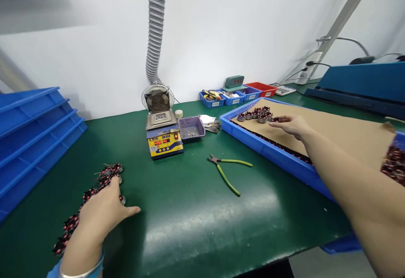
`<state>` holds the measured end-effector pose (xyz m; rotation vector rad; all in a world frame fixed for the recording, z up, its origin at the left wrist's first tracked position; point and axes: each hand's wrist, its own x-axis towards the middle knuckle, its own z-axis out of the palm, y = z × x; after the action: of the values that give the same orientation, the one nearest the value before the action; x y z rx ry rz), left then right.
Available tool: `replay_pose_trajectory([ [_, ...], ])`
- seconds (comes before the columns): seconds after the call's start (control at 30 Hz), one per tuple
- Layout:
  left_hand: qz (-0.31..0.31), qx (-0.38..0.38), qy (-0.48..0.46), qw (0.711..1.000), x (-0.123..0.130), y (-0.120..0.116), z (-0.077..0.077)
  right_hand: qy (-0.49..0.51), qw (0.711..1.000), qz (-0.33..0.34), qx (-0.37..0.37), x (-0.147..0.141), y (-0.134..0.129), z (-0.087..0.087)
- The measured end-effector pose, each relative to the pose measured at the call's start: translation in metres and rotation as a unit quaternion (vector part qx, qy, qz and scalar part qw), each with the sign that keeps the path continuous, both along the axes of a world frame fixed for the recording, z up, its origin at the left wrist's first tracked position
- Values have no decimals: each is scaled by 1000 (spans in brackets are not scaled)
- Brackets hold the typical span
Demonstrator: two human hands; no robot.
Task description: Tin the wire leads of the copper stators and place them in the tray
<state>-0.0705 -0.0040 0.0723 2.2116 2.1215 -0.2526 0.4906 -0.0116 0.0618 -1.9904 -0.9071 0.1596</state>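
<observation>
Several small round coil parts with red and black wires [71, 223] lie in a slanted row on the green table at the left. My left hand [106, 204] rests over that row, thumb spread out and palm down; whatever lies beneath the palm is hidden. Over the brown sheet in the blue tray, my right hand [291, 126] pinches a small dark coil part [276, 120] at its fingertips. Just left of it, a cluster of similar coil parts [253, 114] sits on the sheet.
Green-handled cutters [228, 171] lie open mid-table. Behind stand a yellow-and-blue solder pot [165, 144], a purple tray [191, 128] and small bins [233, 99]. Stacked blue trays [34, 134] rise at the left; the large blue tray [268, 155] fills the right.
</observation>
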Motion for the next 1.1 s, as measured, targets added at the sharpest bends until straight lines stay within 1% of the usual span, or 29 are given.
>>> replay_pose_trajectory([
  [0.1, -24, -13, -4, 1000, -1, 6, -8, 26, 997, 10, -70, -3, 22, -11],
  [0.17, -36, -11, -10, 999, -2, 8, -12, 26, 996, 17, -87, -7, 37, -16],
  [0.23, -38, 6, -15, 999, -5, 9, -13, 23, 995, 17, -91, -11, 45, -18],
  [0.33, -26, 19, -18, 999, -16, 14, -14, 16, 996, 8, -87, -14, 47, -15],
  [0.4, -22, 8, -22, 999, -22, 18, -15, 3, 997, 2, -77, -18, 44, -8],
  [0.47, -29, 3, -35, 999, -23, 21, -17, -24, 999, 7, -46, -30, 38, 0],
  [0.53, -53, 5, -65, 996, -19, 22, -21, -59, 997, 39, 3, -58, 28, 5],
  [0.57, -70, 5, -83, 994, -15, 22, -23, -76, 994, 70, 29, -78, 21, 5],
  [0.6, -89, 3, -98, 991, -10, 21, -25, -90, 988, 113, 49, -102, 13, 3],
  [0.63, -110, 0, -109, 988, -4, 20, -26, -99, 978, 175, 58, -130, 3, -2],
  [0.7, -155, -8, -118, 981, 10, 16, -29, -102, 941, 320, 50, -191, -17, -18],
  [0.73, -176, -9, -123, 977, 18, 13, -30, -101, 919, 377, 46, -221, -27, -27],
  [0.77, -197, -11, -134, 971, 25, 10, -31, -102, 892, 439, 40, -249, -35, -37],
  [0.8, -214, -10, -151, 965, 32, 8, -32, -121, 856, 503, 24, -273, -40, -46],
  [0.83, -228, -8, -171, 958, 38, 4, -33, -141, 841, 523, 6, -293, -43, -54],
  [0.87, -238, -4, -191, 952, 43, 1, -35, -145, 837, 527, -1, -309, -44, -62],
  [0.93, -244, 13, -226, 943, 53, -5, -40, -148, 841, 521, -10, -328, -39, -72],
  [1.03, -236, 40, -277, 931, 64, -12, -48, -140, 842, 521, -14, -332, -29, -77],
  [1.1, -232, 36, -328, 915, 70, -16, -53, -136, 838, 528, -18, -328, -27, -77],
])
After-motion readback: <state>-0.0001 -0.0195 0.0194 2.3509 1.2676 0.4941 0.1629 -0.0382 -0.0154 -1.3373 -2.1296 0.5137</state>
